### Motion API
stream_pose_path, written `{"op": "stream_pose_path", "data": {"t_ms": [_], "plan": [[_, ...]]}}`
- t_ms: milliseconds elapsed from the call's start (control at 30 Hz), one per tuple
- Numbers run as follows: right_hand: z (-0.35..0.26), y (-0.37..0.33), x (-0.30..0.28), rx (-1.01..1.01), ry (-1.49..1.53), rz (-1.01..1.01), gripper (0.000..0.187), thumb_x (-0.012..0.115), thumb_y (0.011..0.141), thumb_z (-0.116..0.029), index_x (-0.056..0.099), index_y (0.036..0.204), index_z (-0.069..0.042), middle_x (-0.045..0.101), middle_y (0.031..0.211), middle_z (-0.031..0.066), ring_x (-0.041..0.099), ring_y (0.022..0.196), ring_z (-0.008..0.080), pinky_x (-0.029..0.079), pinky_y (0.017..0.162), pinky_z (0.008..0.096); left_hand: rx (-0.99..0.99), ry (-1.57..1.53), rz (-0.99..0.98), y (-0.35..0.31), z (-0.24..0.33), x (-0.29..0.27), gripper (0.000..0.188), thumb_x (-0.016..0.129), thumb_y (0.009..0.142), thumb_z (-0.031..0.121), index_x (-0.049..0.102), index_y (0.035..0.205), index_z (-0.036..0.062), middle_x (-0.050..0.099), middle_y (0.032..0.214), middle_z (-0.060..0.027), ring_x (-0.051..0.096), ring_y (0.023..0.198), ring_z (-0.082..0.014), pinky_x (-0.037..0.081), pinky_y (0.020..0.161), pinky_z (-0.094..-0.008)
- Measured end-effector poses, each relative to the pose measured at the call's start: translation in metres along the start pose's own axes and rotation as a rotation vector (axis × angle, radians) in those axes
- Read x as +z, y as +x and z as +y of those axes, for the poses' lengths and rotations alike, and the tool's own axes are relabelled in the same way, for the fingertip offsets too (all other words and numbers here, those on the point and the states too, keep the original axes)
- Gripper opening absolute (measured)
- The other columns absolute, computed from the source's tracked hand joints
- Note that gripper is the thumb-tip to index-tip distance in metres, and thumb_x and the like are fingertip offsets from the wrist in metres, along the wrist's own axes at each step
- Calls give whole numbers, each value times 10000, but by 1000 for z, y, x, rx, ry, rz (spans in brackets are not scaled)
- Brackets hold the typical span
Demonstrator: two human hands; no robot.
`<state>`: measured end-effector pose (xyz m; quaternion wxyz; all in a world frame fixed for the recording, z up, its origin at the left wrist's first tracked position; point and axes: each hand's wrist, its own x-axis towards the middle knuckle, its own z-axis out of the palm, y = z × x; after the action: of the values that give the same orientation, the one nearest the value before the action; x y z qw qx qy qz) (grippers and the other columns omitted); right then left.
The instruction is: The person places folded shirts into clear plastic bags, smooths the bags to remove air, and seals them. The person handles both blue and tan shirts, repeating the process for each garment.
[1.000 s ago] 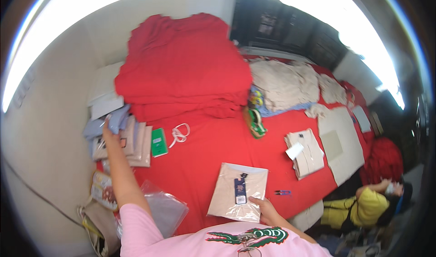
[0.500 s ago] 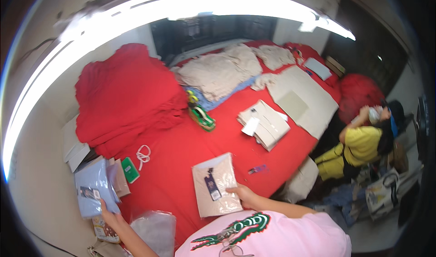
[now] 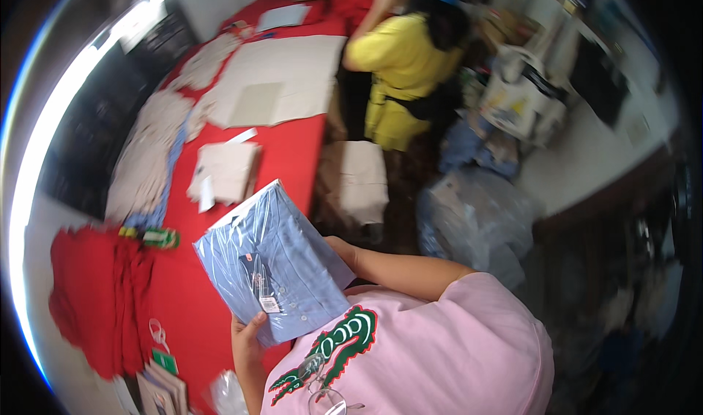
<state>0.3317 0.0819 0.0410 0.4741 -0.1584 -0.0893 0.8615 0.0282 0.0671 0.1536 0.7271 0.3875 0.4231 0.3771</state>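
Plastic-wrapped blue button-front shirt is held at the edge of the red-covered table; left hand grips its lower edge, right hand meets its side, fingers hidden, grip unclear.

The folded blue shirt — white-buttoned, dark-tagged, in clear plastic — tilts in the left hand, its edge against the right hand.

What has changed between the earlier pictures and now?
The blue packet moved rightward off the pile, the left hand still holding it. The right hand, earlier on the beige packet, is now at the blue packet's right edge; the beige packet cannot be made out. The view swung right; the tape dispenser and notebook stayed put.
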Motion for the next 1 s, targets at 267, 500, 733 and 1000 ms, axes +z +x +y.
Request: {"op": "stream_pose_path", "data": {"t_ms": [267, 500, 733, 1000], "plan": [[-43, -228, -37, -404, -20, 267, 541, 584, 1096, -455, 638, 1460, -57, 692, 1411, 115, 671, 1257, 229, 502, 1122, 392, -40, 152, -301, 73, -81, 172, 766, 755, 945, 267, 421, 1590, 23, 629, 1414, -178, 633, 1292, -318, 510, 1110, -475], [-60, -382, -50, -732, 156, 235, 760, 722, 969, -552, 580, 1498, -25, 679, 1390, 171, 655, 1240, 250, 479, 1125, 421, -165, 177, -525, 130, -128, 325, 841, 846, 793, 141, 445, 1516, -14, 669, 1317, -165, 694, 1161, -279, 546, 1041, -431], [-27, -462, -72, -795, -44, 916, 774, 863, 846, -225, 527, 1504, 6, 669, 1379, 203, 634, 1308, 317, 474, 1150, 469, -342, 414, -869, 113, -187, 455, 753, 791, 920, 79, 395, 1561, 49, 649, 1350, -143, 661, 1190, -229, 553, 1022, -386], [160, -499, -118, -1587, 488, 858, 766, 852, 789, -235, 563, 1469, -33, 680, 1396, 156, 658, 1287, 353, 516, 1137, 548, -819, 403, -1886, 63, -243, 602, 821, 656, 1066, 439, 260, 1677, 59, 502, 1569, -128, 490, 1412, -252, 349, 1222, -413]]}}
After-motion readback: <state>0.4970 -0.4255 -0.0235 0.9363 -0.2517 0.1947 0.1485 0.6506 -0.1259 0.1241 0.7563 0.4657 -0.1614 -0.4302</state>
